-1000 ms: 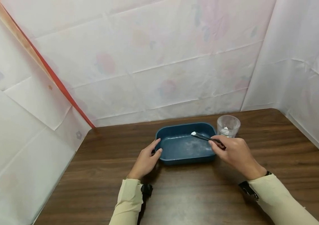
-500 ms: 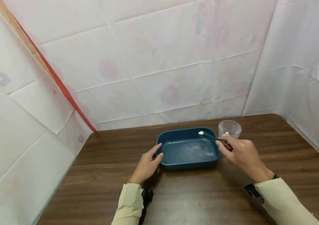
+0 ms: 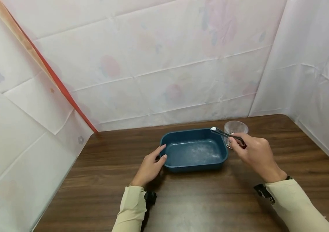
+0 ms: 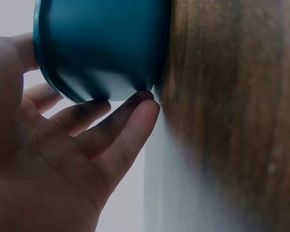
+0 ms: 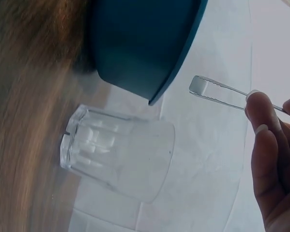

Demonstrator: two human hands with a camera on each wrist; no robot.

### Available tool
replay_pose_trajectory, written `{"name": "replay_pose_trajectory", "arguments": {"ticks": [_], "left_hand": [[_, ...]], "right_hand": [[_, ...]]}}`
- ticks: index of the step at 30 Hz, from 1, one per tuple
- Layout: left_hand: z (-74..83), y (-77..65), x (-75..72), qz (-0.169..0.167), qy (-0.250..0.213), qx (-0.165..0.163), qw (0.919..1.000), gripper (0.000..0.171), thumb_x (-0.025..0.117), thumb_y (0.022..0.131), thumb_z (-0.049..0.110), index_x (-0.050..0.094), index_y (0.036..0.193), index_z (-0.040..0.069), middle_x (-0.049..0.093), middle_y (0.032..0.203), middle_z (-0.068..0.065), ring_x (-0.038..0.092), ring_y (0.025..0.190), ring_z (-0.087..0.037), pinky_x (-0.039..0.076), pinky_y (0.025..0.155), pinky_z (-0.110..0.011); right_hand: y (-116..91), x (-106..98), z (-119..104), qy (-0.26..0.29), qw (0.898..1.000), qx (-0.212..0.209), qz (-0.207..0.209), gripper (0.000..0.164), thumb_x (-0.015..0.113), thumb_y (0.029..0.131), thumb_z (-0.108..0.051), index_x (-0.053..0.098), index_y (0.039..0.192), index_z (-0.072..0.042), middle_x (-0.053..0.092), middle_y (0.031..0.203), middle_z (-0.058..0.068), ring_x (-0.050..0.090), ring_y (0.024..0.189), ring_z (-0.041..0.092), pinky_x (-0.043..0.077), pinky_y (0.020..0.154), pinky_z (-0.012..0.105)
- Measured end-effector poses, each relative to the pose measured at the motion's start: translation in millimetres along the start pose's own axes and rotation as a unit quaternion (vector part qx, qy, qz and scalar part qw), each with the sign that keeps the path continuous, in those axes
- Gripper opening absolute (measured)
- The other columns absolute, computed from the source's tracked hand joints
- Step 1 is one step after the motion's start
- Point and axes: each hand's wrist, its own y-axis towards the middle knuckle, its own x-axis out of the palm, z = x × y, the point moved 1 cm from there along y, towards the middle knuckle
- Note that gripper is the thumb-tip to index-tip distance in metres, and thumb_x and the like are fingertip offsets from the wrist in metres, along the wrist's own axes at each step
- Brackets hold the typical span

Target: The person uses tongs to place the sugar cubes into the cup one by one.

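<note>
A dark blue rectangular dish stands on the table. My left hand rests at its left end; in the left wrist view the loosely bent fingers touch its outer wall. Between thumb and fingers my right hand pinches metal tweezers with serrated tips. Caught in those tips is a small white cube, held above the dish's far right corner in the head view. Beside that corner stands a clear glass with white pieces near its bottom, partly hidden by my right hand in the head view.
The dark wooden table ends at white patterned sheets behind and at both sides. A red-edged strip runs down the back left corner. Both wrists wear black straps.
My right hand has moved to the right, carrying the tweezers and white cube from over the dish's inside to its far right corner near the glass. The left hand stays at the dish.
</note>
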Motion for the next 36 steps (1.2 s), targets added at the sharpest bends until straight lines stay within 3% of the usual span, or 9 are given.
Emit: {"name": "replay_pose_trajectory", "arguments": {"ticks": [9, 24, 36], "left_hand": [[1.0, -2.4, -5.3, 0.005, -0.007, -0.013, 0.9999, 0.049, 0.056, 0.105, 0.033, 0.048, 0.152, 0.023, 0.044, 0.153, -0.001, 0.051, 0.133, -0.027, 0.042, 0.106, -0.052], [-0.2, -5.0, -1.8, 0.003, -0.003, -0.016, 0.9999, 0.049, 0.055, 0.105, 0.032, 0.047, 0.152, 0.022, 0.043, 0.154, 0.000, 0.049, 0.133, -0.023, 0.041, 0.108, -0.051], [-0.3, -3.8, -3.5, 0.006, -0.009, -0.010, 0.9999, 0.049, 0.055, 0.105, 0.033, 0.047, 0.152, 0.022, 0.045, 0.152, -0.001, 0.049, 0.134, -0.026, 0.042, 0.107, -0.051]], "right_hand": [[5, -5, 1, -0.004, 0.999, 0.038, -0.007, 0.017, 0.073, 0.083, -0.006, 0.073, 0.097, 0.004, 0.062, 0.063, 0.002, 0.044, 0.049, 0.004, 0.039, 0.044, 0.023], [4, -16, 13, -0.043, 0.998, 0.050, 0.017, 0.016, 0.072, 0.083, -0.007, 0.073, 0.093, 0.005, 0.062, 0.063, 0.006, 0.040, 0.047, 0.007, 0.035, 0.043, 0.024], [5, -17, 20, -0.053, 0.996, 0.066, 0.040, 0.016, 0.071, 0.083, -0.009, 0.074, 0.092, 0.004, 0.065, 0.065, 0.007, 0.045, 0.047, 0.010, 0.040, 0.045, 0.031]]}}
